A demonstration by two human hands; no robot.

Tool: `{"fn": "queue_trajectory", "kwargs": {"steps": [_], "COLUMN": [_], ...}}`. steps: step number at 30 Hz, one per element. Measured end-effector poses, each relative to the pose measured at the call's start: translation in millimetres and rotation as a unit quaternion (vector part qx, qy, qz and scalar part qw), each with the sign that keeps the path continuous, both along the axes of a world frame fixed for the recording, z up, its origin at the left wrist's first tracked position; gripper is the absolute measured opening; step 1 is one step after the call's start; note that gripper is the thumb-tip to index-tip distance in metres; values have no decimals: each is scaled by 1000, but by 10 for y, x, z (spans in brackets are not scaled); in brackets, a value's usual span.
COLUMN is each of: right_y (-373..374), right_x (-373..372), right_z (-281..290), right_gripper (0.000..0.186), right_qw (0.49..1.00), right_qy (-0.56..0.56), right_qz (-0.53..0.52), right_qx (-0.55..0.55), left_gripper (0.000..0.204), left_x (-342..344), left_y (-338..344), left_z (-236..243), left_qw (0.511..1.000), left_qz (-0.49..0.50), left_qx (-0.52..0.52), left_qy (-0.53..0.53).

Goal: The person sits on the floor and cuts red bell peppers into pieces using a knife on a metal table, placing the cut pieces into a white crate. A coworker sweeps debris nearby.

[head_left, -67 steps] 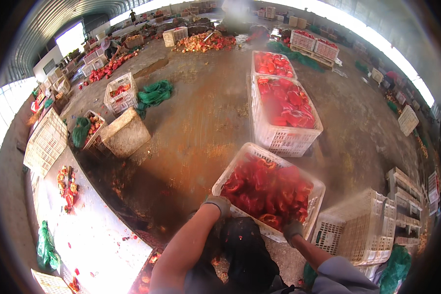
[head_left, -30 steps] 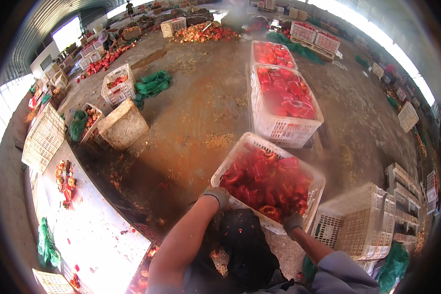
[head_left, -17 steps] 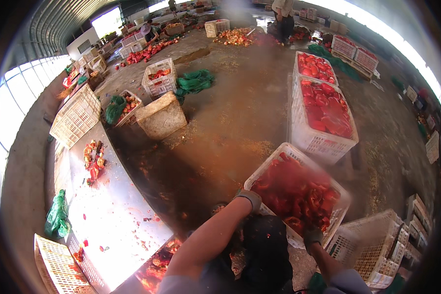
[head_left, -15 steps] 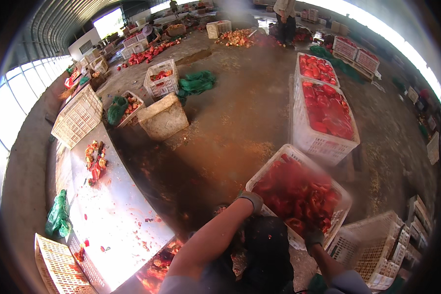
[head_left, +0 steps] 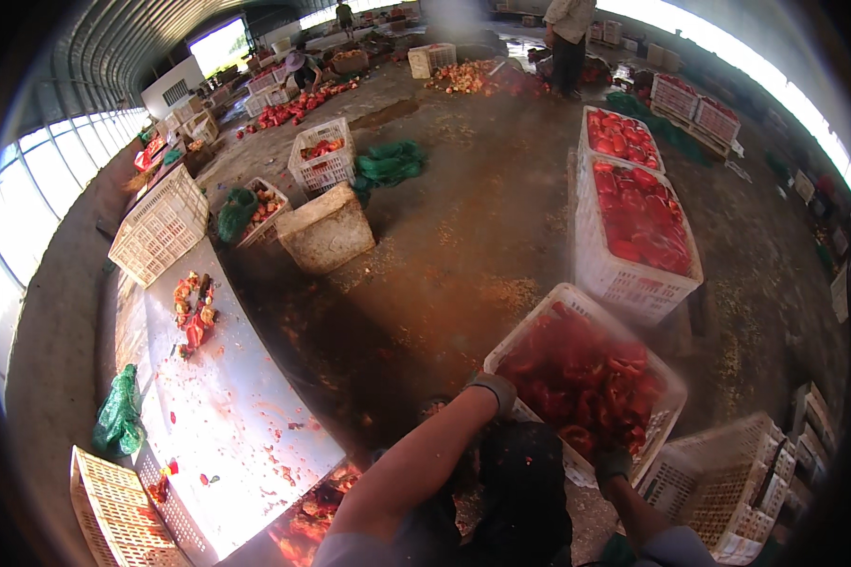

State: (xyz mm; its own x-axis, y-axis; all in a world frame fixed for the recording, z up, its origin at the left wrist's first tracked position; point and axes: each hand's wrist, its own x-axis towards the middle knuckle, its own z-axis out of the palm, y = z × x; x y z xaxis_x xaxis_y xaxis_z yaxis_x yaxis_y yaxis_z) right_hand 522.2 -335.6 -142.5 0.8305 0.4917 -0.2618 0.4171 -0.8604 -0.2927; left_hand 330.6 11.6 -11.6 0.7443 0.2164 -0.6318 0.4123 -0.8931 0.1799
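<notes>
A white plastic crate (head_left: 673, 404) filled with cut red peppers (head_left: 577, 373) is in front of me at the right, slightly tilted. My left hand (head_left: 494, 391), in a greyish glove, is closed on the crate's left edge. Its fingers are partly hidden by the rim. My right hand (head_left: 613, 464), in a dark glove, is closed on the near edge, close to the peppers. Both forearms come in from below, the left one stretched across my dark trousers.
Stacked crates of red peppers (head_left: 638, 215) stand just beyond. An empty white crate (head_left: 719, 472) lies at my right. A metal table (head_left: 246, 397) with pepper scraps (head_left: 193, 317) is on the left. An upturned dirty crate (head_left: 326, 230) sits on the wet floor. A person (head_left: 567, 47) stands far off.
The whole view has shifted slightly, with the scene sitting a little further right and lower. Both hands keep their places on the crate, which shows no clear movement of its own.
</notes>
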Motion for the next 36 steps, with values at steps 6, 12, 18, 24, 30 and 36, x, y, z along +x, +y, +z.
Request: {"fn": "queue_trajectory", "kwargs": {"steps": [6, 12, 18, 24, 30, 36], "right_y": [-61, -19, -123, -47, 1, -59], "right_x": [14, -44, 111, -27, -7, 56], "right_z": [6, 53, -120, 69, 81, -32], "right_gripper": [35, 36, 37, 32, 32, 33], "right_qw": [1000, 999, 995, 995, 1000, 1000], "right_qy": [6, -2, -14, -23, 12, 11], "right_qz": [16, 19, 68, 76, 5, 4], "right_qx": [14, 30, -77, -66, -14, -22], "left_gripper": [60, 60, 61, 68, 82, 68], "left_x": [24, 34, 25, -54, -65, -19], "left_y": [-9, 34, -66, -37, -34, -59], "left_z": [-13, -165, 313, 357, 400, 479], "left_qw": [1000, 999, 999, 999, 999, 999], "left_qz": [-1, 30, 27, 15, 31, 13], "left_qx": [-2, -11, -20, -21, -39, -12], "left_qy": [-2, 20, 22, 23, 16, 36]}}
